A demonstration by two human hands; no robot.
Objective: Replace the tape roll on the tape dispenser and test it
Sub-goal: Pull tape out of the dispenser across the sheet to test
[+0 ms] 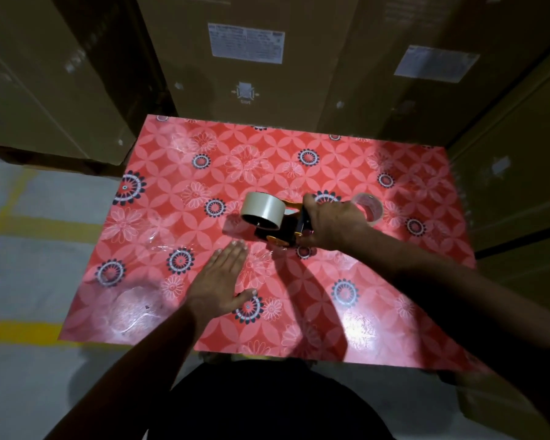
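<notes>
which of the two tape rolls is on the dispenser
The opaque beige roll, mounted on the black-and-yellow dispenser that the right hand grips. The other roll is clear and lies loose on the table beyond that hand.

Red floral-patterned table cover point(159, 281) – beige tape roll point(262, 211), black-and-yellow dispenser point(281, 237).

Table surface: open at left and near edge, occupied at centre-right.

Red patterned table point(159, 312) bare across its left half, far strip and near-right corner. Obstacles: tape dispenser point(277, 223) with mounted tape roll point(262, 211), right hand point(331, 223) closed around it; loose clear roll point(370, 206) just behind; left hand point(218, 282) flat at centre. Cardboard boxes point(245, 74) wall off far and right sides.
</notes>
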